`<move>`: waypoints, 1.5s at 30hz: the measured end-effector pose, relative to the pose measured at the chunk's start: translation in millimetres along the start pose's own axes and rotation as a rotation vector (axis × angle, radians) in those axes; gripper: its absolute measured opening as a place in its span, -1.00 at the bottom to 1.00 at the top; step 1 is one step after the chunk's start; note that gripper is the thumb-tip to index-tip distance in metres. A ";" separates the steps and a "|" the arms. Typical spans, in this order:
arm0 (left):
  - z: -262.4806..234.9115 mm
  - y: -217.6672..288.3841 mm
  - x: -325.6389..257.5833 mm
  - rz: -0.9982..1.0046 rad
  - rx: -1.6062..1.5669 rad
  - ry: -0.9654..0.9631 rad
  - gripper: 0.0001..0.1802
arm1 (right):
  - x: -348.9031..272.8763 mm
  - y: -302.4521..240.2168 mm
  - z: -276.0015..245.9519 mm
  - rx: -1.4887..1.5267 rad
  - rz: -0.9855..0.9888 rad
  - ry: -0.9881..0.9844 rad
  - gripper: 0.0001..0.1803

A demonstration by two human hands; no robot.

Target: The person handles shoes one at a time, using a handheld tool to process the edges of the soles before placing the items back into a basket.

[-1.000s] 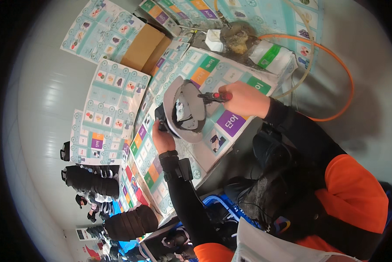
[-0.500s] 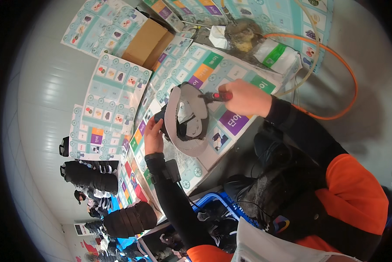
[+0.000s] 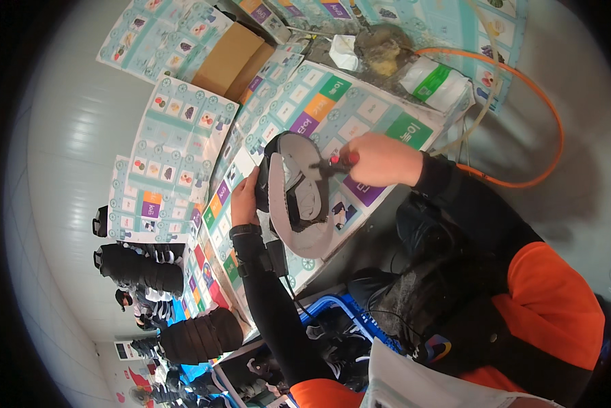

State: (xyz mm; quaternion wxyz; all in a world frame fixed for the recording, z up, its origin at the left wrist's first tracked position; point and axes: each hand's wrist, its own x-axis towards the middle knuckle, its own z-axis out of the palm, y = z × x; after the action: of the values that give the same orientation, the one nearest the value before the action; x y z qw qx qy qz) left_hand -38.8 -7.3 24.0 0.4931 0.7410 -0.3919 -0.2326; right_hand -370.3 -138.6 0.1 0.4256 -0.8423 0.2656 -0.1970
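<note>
A cap with a grey brim and a dark outer side is tipped up over the covered table, its pale inside facing me. My left hand is closed on the cap's dark left edge, with the fingers partly hidden behind it. My right hand is closed around a small red and black tool. The tool's dark end is at the upper right part of the grey band of the cap, and I cannot make out what kind of tool it is.
A blue basket with dark items stands below the table's near edge. Stacks of dark caps sit at the left. A cardboard box, a white and green packet and an orange hose are at the far side.
The cap has shifted a little nearer and to the right in my left hand and turned slightly. My right hand and the tool have moved slightly down along the grey band.
</note>
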 end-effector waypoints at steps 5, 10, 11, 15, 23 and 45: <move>-3.8 4.4 0.5 0.013 -0.209 0.034 -0.73 | -14.4 -9.8 -15.1 0.075 0.050 -0.237 -0.74; -22.0 16.8 8.7 0.175 -0.284 -0.006 -0.71 | -18.6 -0.1 -21.2 0.253 -0.033 0.042 -0.69; -46.2 -1.6 17.7 0.212 -0.174 0.082 -0.70 | -13.3 -12.5 -16.6 0.309 0.004 -0.006 -0.63; 17.6 -30.8 16.2 0.084 -0.333 -0.089 -0.71 | -7.3 6.0 -12.1 0.191 0.027 0.054 -0.75; 18.4 -43.6 18.8 0.101 -0.332 -0.054 -0.73 | -15.3 -9.1 -19.3 0.087 0.010 -0.151 -0.78; 16.5 -34.3 12.9 0.159 -0.271 -0.048 -0.75 | -25.6 6.4 -12.6 0.095 -0.024 -0.159 -0.88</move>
State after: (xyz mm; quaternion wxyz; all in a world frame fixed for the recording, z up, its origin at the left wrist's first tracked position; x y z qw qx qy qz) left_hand -31.2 -19.7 -13.5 0.5958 0.6286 -0.4260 -0.2615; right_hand -399.1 -133.7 -0.8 0.4827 -0.8372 0.2113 -0.1467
